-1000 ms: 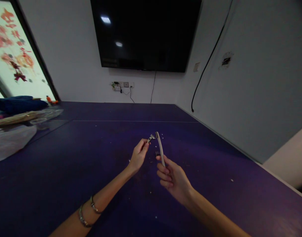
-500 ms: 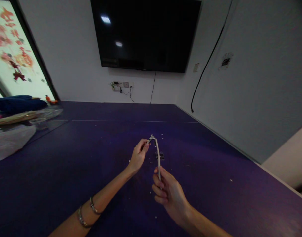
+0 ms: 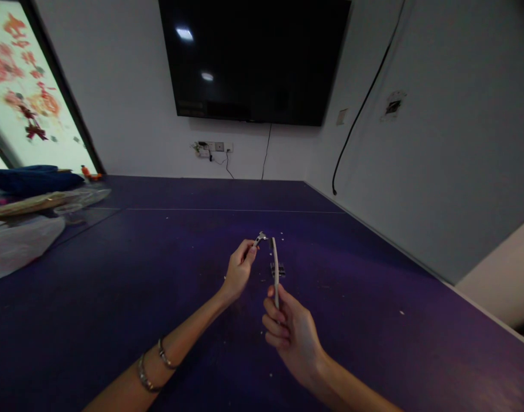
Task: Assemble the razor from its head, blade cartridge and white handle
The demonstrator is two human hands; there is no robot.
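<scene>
My left hand (image 3: 238, 269) pinches a small silvery metal tool (image 3: 260, 237) with a wider head, too small to name exactly. In my closed right hand (image 3: 294, 337) is a slim white toothbrush-like brush (image 3: 276, 263), standing nearly upright. A short dark patch, which looks like bristles, faces left near its top. The brush tip sits just right of the metal head, with a narrow gap between them. Behind the brush, a small dark flat piece with pale lines (image 3: 281, 270) lies on the purple tabletop (image 3: 352, 320), partly hidden by the handle.
White crumbs dot the surface around my hands. At the left edge are a clear plastic bag (image 3: 26, 243), a folded dark blue cloth (image 3: 39, 182) and a small orange object (image 3: 90, 174). A television (image 3: 257, 57) and a hanging black cable (image 3: 356, 123) are on the walls.
The metal tool in my left hand has shifted slightly left, away from the brush. The brush is a little straighter, and its tip now stands apart from the tool's head.
</scene>
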